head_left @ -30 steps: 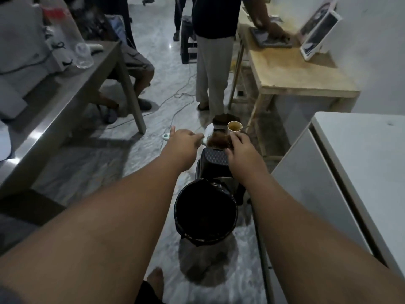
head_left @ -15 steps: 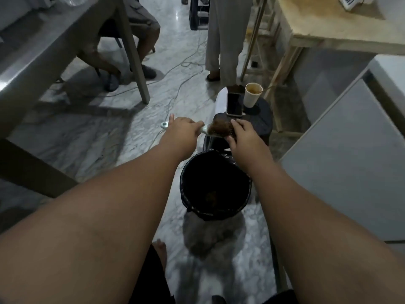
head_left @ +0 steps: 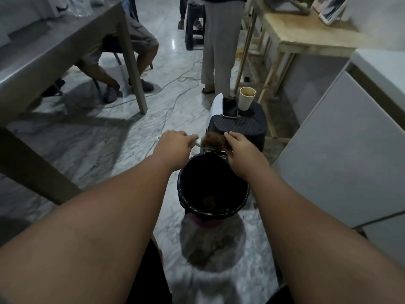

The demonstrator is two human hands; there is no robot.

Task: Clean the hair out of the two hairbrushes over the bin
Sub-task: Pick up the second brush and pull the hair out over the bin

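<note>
Marble floor, bin (head_left: 213,212) at 6 o'clock, your left hand (head_left: 173,145) fisted around hairbrush (head_left: 211,144) handle, right hand (head_left: 240,148) fingertips pinching its hair clump, bristles mostly hidden.

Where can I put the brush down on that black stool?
The front of the black stool, nearest the hairbrush, is bare. Its back edge is crowded: phone, paper cup and a white sheet.

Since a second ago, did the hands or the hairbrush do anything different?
Hardly. The camera tipped down, so the bin now shows more of its inside. The left hand keeps its grip on the hairbrush handle, and the right hand still picks at the brown hair at its head. Phone and paper cup stayed on the stool.
</note>
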